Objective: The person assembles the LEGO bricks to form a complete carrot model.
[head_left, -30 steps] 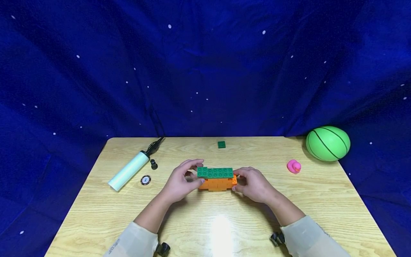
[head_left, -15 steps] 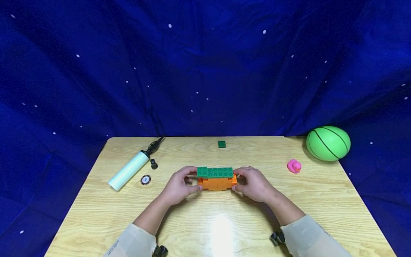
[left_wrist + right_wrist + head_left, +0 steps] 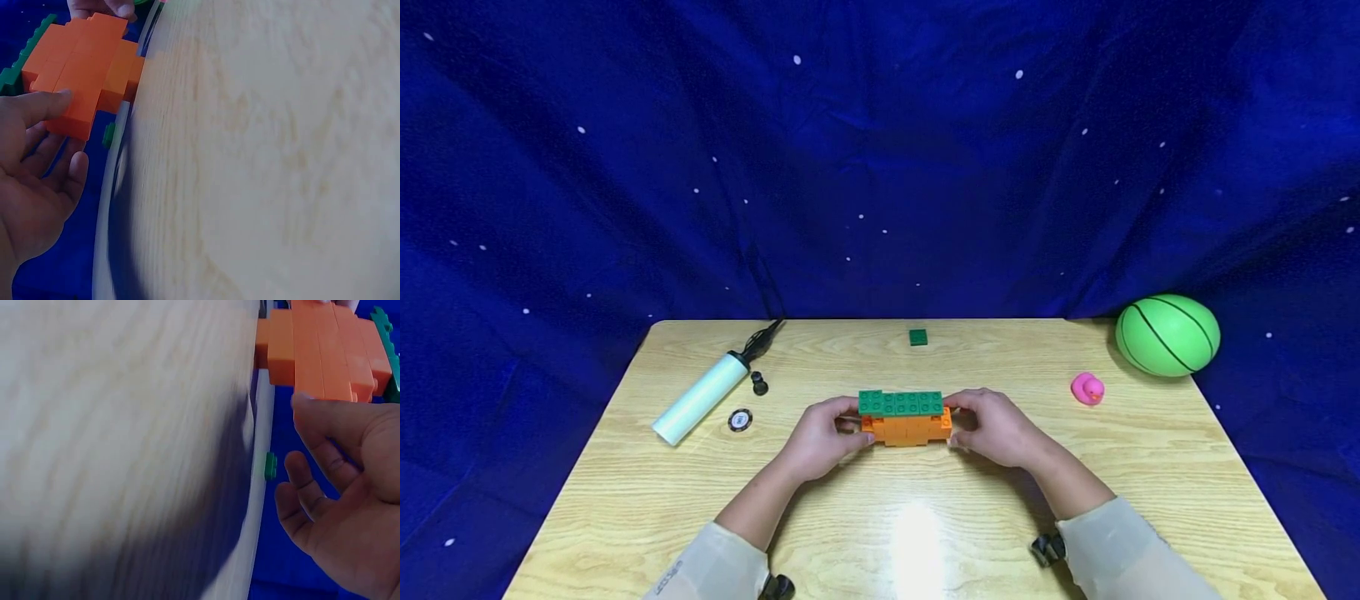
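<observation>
A toy-brick structure [image 3: 907, 429] stands at the middle of the table. Its body is orange and stepped narrower towards the base, with a row of green bricks [image 3: 901, 404] along the top. My left hand [image 3: 822, 437] holds its left end, thumb on the near face and fingers behind. At the opposite end, my right hand [image 3: 996, 429] grips it between thumb and fingers. The left wrist view shows the left thumb lying against the orange bricks [image 3: 81, 69]. In the right wrist view the right thumb touches the lower edge of the orange bricks [image 3: 325, 356].
A loose green brick [image 3: 918, 337] lies near the table's far edge. On the left are a hand pump [image 3: 702, 398], a black pawn-like piece [image 3: 759, 383] and a poker chip [image 3: 741, 420]. A pink rubber duck [image 3: 1087, 389] and green ball [image 3: 1167, 335] sit on the right.
The left hand's raised fingers have come down and its grip now sits lower on the left end. The brick structure has shifted very slightly left.
</observation>
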The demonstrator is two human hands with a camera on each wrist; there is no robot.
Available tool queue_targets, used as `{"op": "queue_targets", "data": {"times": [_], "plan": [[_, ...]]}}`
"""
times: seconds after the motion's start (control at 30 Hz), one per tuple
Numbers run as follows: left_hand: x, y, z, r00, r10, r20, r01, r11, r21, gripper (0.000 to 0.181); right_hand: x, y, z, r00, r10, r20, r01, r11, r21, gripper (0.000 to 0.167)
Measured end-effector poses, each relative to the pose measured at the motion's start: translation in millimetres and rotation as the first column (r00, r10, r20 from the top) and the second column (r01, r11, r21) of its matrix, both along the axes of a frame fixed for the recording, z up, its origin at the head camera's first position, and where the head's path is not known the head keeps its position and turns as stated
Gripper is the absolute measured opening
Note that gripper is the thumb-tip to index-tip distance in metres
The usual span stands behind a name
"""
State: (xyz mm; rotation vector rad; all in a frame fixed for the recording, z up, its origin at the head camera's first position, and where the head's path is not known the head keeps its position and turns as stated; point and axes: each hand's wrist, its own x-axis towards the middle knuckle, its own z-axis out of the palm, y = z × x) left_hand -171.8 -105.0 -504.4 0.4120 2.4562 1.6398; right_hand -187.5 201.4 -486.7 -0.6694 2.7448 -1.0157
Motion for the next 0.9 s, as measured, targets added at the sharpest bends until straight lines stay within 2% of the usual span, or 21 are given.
{"op": "queue_targets", "data": {"times": [0.13,0.37,0.6,0.73,0.9], "plan": [[0.0,-0.1,-1.3,1.0,0.0,0.004,0.0,1.0,-0.008,0.039,-3.7,2.5,-0.5,1.0,0.009,0.028,-0.009,1.0,-0.003,0.047],[-0.7,0.8,-1.7,1.0,-0.003,-0.004,0.003,1.0,0.0,0.039,-10.8,0.3,0.1,0.999,-0.018,0.045,0.02,0.999,-0.044,0.036],[-0.7,1.7,-0.7,1.0,0.0,0.003,0.0,1.0,-0.006,0.038,-24.7,-2.0,-3.3,1.0,-0.024,0.001,0.024,0.999,-0.041,0.032],[0.1,1.4,-0.4,1.0,-0.01,0.001,0.01,1.0,-0.002,0.038,-32.0,-4.8,-4.9,0.999,-0.043,-0.001,0.043,0.999,-0.032,0.033],[0.6,1.1,-0.4,1.0,-0.008,0.002,0.008,1.0,0.01,0.039,-41.9,-11.9,-3.7,0.997,-0.055,-0.047,0.055,0.998,-0.005,0.035]]}}
